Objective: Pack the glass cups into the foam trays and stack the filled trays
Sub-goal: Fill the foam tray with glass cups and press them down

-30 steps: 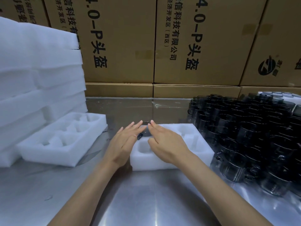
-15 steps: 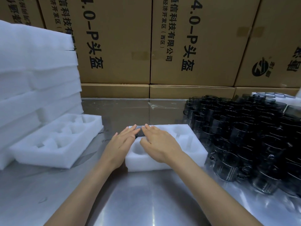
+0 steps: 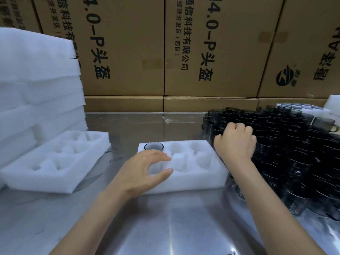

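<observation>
A white foam tray (image 3: 185,183) with round pockets lies in the middle of the steel table. One dark glass cup (image 3: 154,146) sits in its far left pocket; the other pockets hold nothing. My left hand (image 3: 145,170) hovers over the tray's near left pocket, fingers and thumb loosely curved, holding nothing. My right hand (image 3: 236,142) reaches over the left edge of a dense group of dark glass cups (image 3: 287,153) on the right, fingers curled down among them. Whether it grips a cup is hidden.
A second foam tray (image 3: 55,162) lies at the left, in front of a tall stack of foam trays (image 3: 35,94). Cardboard boxes (image 3: 165,46) wall off the back of the table. More foam shows at the far right (image 3: 334,105).
Both hands have left the cup they were pressing into the far left pocket. My right hand moved right to the cup group; my left hand drew back toward me over the tray.
</observation>
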`<action>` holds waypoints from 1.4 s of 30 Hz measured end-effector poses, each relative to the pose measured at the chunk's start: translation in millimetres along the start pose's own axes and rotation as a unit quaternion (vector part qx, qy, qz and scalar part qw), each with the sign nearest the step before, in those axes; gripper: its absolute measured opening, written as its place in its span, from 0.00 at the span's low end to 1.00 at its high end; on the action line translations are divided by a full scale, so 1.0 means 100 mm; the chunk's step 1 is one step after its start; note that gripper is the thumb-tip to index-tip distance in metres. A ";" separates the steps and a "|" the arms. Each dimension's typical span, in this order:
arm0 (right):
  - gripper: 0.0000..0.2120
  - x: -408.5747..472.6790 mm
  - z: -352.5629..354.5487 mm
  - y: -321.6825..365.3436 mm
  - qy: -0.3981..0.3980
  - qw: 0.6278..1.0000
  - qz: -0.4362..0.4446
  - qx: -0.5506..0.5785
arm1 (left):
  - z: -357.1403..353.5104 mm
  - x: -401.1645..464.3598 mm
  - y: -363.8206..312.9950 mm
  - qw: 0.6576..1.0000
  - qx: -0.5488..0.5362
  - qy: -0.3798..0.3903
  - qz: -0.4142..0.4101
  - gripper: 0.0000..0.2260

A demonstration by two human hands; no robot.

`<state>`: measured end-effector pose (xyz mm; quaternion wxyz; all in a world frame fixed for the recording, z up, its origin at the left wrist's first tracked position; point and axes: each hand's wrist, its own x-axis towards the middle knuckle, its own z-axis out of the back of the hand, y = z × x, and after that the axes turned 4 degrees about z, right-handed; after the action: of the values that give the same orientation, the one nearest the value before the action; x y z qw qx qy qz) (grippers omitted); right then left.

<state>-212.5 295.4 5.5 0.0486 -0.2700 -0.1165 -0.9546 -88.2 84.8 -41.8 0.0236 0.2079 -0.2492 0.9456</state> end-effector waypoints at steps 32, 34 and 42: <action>0.06 -0.17 -0.15 0.31 0.088 0.927 0.295 0.212 | 0.00 0.06 -0.01 0.994 -0.049 -0.090 -0.025 0.17; 0.06 -0.18 -0.17 0.34 0.091 0.930 0.301 0.189 | 0.00 0.08 0.00 0.994 -0.060 -0.086 -0.021 0.16; 0.10 -0.16 -0.21 0.38 0.134 0.916 0.356 0.122 | -0.06 0.14 0.03 0.989 -0.101 -0.108 0.025 0.13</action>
<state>-203.8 254.4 -12.7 0.4335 -0.1550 -0.1208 -0.8795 -103.8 84.2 -41.7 -0.0065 0.2987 -0.3501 0.8878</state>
